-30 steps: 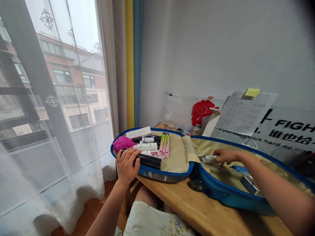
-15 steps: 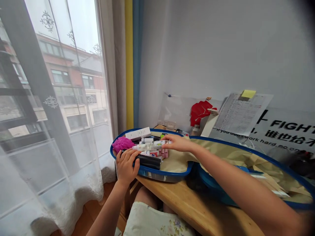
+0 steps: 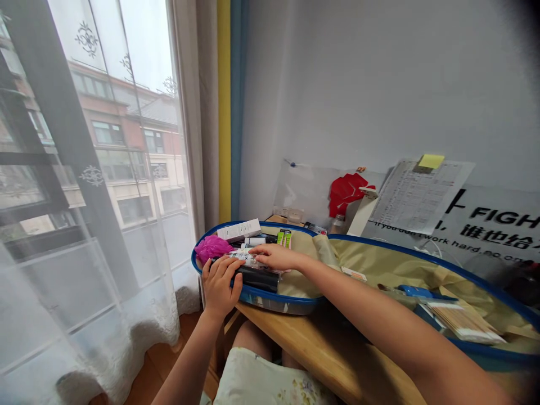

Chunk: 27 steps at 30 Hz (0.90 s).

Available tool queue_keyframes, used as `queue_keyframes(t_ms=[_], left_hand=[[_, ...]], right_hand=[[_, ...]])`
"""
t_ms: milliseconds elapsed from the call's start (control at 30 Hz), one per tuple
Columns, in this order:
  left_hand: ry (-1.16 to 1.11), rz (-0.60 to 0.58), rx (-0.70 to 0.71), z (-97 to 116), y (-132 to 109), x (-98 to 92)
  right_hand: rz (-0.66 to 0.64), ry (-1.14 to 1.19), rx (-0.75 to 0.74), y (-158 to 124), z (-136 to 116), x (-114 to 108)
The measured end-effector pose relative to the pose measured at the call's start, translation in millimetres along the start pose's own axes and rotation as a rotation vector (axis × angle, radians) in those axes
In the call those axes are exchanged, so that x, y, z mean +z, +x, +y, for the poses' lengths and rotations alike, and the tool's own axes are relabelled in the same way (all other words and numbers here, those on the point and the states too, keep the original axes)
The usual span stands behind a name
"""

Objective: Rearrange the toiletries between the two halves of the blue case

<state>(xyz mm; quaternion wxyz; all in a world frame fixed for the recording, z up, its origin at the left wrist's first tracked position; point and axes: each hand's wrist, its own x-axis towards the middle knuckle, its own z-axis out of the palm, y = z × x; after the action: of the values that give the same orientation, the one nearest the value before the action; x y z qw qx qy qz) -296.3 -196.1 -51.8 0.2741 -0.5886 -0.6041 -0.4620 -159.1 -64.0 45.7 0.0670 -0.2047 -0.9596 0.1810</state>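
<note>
My left hand [image 3: 221,282] lies over the near left rim of an open blue-edged case [image 3: 295,304], fingers spread across a black cylinder [image 3: 259,278]. Inside the case, my right hand [image 3: 277,257] has its fingers bent down on a clear and white plastic packet [image 3: 242,257], partly hidden between both hands. A magenta mesh bath puff [image 3: 211,247] fills the left end. Behind the hands lie a white box [image 3: 239,229], a white tube [image 3: 255,242] and green-and-pink packaging [image 3: 284,238].
The case's other half [image 3: 379,256] extends right, holding cotton swabs [image 3: 466,323] and a blue item [image 3: 415,291]. It rests on a wooden table [image 3: 291,332] against a grey wall. Clipped papers [image 3: 422,197] stand behind; a sheer curtain [image 3: 105,281] hangs at left.
My right hand has moved left and down with the packet, toward my left hand. The green-and-pink packaging and the cotton swabs now show more. My left hand keeps its place on the rim.
</note>
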Motion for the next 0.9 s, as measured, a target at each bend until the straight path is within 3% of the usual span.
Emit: queue_keyframes(t_ms=[167,267,433,567,733,900], left_hand=[[0.011,-0.011,-0.004,0,0,-0.4],[0.023,0.002,0.002,1,0,-0.6],[0.047,0.009,0.002,0,0,0.8],[0.063,0.033,0.011,-1,0,2.3],[0.072,0.049,-0.007,-2,0,3.7],[0.068,0.034,-0.008,-3,-2,5.0]], right_hand=[[0.039,-0.004,0.011,-7,0,-5],[0.109,0.007,0.063,-18,10,-25],[0.193,-0.002,0.286,-61,66,-79],[0.118,-0.043,0.508,-117,121,-103],[-0.024,-0.129,0.675,-171,165,-90],[-0.031,-0.237,0.721,-184,188,-65]])
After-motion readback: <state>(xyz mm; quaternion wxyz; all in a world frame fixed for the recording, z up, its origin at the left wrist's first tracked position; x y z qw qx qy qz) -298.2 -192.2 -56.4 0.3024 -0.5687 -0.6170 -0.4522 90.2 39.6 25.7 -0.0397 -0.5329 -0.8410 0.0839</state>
